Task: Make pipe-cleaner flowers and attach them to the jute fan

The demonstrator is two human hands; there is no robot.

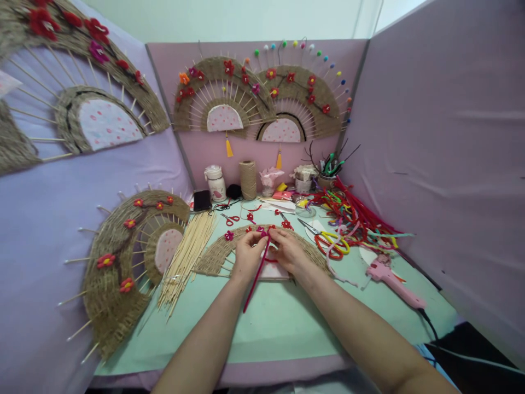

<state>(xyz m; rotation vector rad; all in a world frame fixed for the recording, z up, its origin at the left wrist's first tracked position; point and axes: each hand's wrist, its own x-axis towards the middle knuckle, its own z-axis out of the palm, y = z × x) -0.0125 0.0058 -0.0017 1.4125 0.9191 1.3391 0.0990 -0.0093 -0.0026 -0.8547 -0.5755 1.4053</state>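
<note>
A magenta pipe cleaner (256,278) is pinched between both hands, its upper end bent at the fingertips and its long tail hanging down toward me. My left hand (247,253) closes thumb and fingers on it from the left. From the right, my right hand (287,249) grips the bent part, with its fingertips almost meeting the left ones. Below and behind the hands lies a twine-woven fan (213,255), partly covered by them. A small magenta flower (228,236) rests on the fan's upper left edge, and red flowers (287,224) sit by its top edge.
Bamboo sticks (186,257) lie left, beside a leaning decorated fan (118,262). Yellow-handled scissors (328,238), a pink glue gun (396,282) with its cord, and a heap of red pipe cleaners (361,213) occupy the right. A twine spool (248,179) and jar (215,183) stand behind.
</note>
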